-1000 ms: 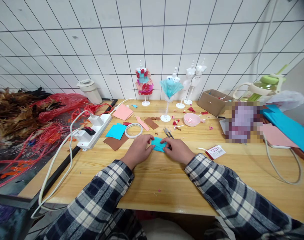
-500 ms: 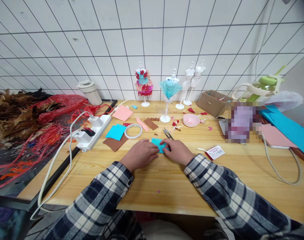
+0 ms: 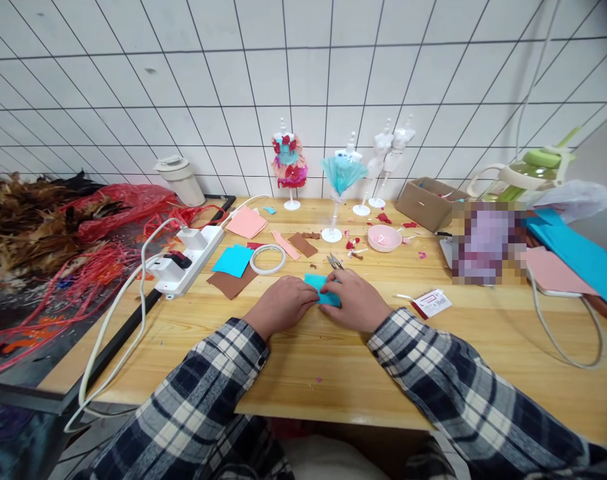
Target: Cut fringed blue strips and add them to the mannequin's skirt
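Compared with half a second ago, the right hand (image 3: 356,300) has its thumb out at the near edge of the small turquoise paper piece (image 3: 314,281), gripping it with the forefinger, just below the centre of the frame over the worktop (image 3: 293,367). The left hand (image 3: 286,301) bends its fingers against the left edge; whether they pinch is unclear, but the piece seems steadied from both sides.

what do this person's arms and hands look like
Both arms wear long plaid sleeves in dark navy, grey and off-white, with a small dark button at the left cuff. The left hand and right hand are ungloved, no rings visible.
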Demonstrator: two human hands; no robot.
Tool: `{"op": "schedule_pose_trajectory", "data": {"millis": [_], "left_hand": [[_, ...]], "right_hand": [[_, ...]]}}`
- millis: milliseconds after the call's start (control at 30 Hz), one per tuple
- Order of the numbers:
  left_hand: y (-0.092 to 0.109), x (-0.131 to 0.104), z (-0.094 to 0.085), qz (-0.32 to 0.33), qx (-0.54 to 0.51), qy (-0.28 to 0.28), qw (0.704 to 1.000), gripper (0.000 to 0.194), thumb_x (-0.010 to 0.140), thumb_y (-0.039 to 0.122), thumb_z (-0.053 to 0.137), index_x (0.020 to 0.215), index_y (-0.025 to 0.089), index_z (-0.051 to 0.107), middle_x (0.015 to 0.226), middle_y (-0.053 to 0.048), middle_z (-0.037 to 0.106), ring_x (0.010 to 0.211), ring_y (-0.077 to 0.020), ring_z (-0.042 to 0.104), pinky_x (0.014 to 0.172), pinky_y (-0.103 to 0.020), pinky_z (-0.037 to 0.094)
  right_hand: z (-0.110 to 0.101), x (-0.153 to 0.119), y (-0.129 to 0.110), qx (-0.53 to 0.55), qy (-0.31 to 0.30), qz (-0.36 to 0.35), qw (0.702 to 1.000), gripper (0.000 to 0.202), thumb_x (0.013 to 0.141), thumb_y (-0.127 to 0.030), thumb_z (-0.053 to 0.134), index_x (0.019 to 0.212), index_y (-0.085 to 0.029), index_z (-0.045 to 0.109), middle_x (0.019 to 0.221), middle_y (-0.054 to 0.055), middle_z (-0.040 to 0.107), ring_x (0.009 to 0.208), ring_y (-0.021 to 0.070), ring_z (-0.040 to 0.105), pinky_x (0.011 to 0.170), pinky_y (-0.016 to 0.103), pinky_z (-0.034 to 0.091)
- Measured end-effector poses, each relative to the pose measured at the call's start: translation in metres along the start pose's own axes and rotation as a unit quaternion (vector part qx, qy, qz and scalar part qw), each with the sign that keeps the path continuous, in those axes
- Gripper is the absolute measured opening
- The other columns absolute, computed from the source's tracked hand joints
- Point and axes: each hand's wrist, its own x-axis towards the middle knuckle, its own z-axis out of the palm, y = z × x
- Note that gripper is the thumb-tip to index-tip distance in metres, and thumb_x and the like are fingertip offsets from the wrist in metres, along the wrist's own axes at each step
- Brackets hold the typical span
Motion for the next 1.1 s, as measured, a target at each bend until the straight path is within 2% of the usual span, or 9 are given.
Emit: {"op": "schedule_pose_trajectory", "data": {"millis": [133, 267, 367, 533, 667, 767, 900, 1100], "left_hand": [[-0.001, 0.000, 0.000, -0.002, 0.003, 0.001, 1.000, 0.023, 0.094, 0.030, 0.050, 0.097, 0.023, 0.071, 0.097, -0.005, 0.073, 0.093, -0.0225, 0.066, 0.081, -0.036, 0.043], [-0.001, 0.000, 0.003, -0.024, -0.008, 0.015, 1.000, 0.020, 0.091, 0.033, 0.055, 0.101, 0.022, 0.069, 0.098, -0.006, 0.072, 0.094, -0.0227, 0.064, 0.081, -0.035, 0.044], [-0.002, 0.002, 0.004, -0.039, -0.010, 0.024, 0.999, 0.022, 0.092, 0.033, 0.054, 0.103, 0.020, 0.068, 0.100, -0.007, 0.071, 0.095, -0.0227, 0.063, 0.083, -0.034, 0.045], [-0.001, 0.002, 0.004, -0.041, 0.005, 0.020, 0.999, 0.028, 0.096, 0.026, 0.043, 0.093, 0.019, 0.070, 0.093, -0.007, 0.071, 0.090, -0.0219, 0.063, 0.081, -0.035, 0.045], [-0.002, 0.000, 0.006, -0.079, -0.027, 0.044, 0.996, 0.026, 0.093, 0.037, 0.051, 0.101, 0.020, 0.068, 0.096, -0.007, 0.072, 0.091, -0.0224, 0.064, 0.081, -0.034, 0.046], [-0.004, -0.002, 0.007, -0.090, -0.040, 0.051, 0.994, 0.033, 0.085, 0.042, 0.063, 0.111, 0.022, 0.066, 0.105, -0.007, 0.072, 0.097, -0.0243, 0.064, 0.086, -0.036, 0.046], [-0.007, -0.002, 0.008, -0.097, -0.030, 0.043, 0.994, 0.026, 0.092, 0.028, 0.052, 0.112, 0.025, 0.069, 0.099, -0.005, 0.074, 0.092, -0.0224, 0.065, 0.085, -0.036, 0.046], [-0.008, -0.002, 0.012, -0.139, -0.082, 0.082, 0.983, 0.037, 0.089, 0.026, 0.055, 0.125, 0.022, 0.062, 0.106, -0.006, 0.073, 0.093, -0.0222, 0.064, 0.083, -0.035, 0.047]], "right_hand": [[0.001, 0.001, -0.002, -0.042, -0.028, -0.014, 0.999, 0.023, 0.083, -0.039, 0.066, 0.096, -0.020, 0.072, 0.100, 0.009, 0.061, 0.099, 0.0229, 0.054, 0.088, 0.035, 0.041], [0.000, 0.002, 0.000, -0.058, -0.055, -0.023, 0.997, 0.025, 0.086, -0.038, 0.063, 0.101, -0.019, 0.070, 0.098, 0.009, 0.064, 0.097, 0.0223, 0.056, 0.086, 0.034, 0.041], [0.000, 0.002, 0.000, -0.063, -0.052, -0.025, 0.996, 0.025, 0.087, -0.037, 0.061, 0.102, -0.019, 0.070, 0.098, 0.009, 0.065, 0.096, 0.0227, 0.057, 0.085, 0.034, 0.042], [0.001, 0.002, -0.002, -0.072, -0.044, -0.015, 0.996, 0.025, 0.086, -0.040, 0.061, 0.097, -0.019, 0.070, 0.096, 0.010, 0.066, 0.097, 0.0236, 0.058, 0.085, 0.034, 0.042], [0.002, 0.003, -0.001, -0.074, -0.031, -0.001, 0.997, 0.020, 0.090, -0.031, 0.055, 0.096, -0.020, 0.071, 0.094, 0.009, 0.068, 0.095, 0.0228, 0.059, 0.083, 0.033, 0.041], [0.003, 0.003, 0.002, -0.042, -0.025, 0.023, 0.999, 0.021, 0.091, -0.028, 0.053, 0.096, -0.021, 0.071, 0.093, 0.008, 0.069, 0.093, 0.0212, 0.061, 0.082, 0.032, 0.041], [0.006, 0.004, 0.006, 0.030, -0.025, 0.043, 0.998, 0.020, 0.089, -0.025, 0.054, 0.102, -0.024, 0.071, 0.092, 0.004, 0.072, 0.089, 0.0186, 0.062, 0.079, 0.029, 0.041], [0.011, 0.008, 0.011, 0.120, -0.034, 0.094, 0.988, 0.019, 0.089, -0.025, 0.054, 0.103, -0.024, 0.067, 0.087, 0.000, 0.071, 0.077, 0.0145, 0.062, 0.066, 0.024, 0.039]]}}
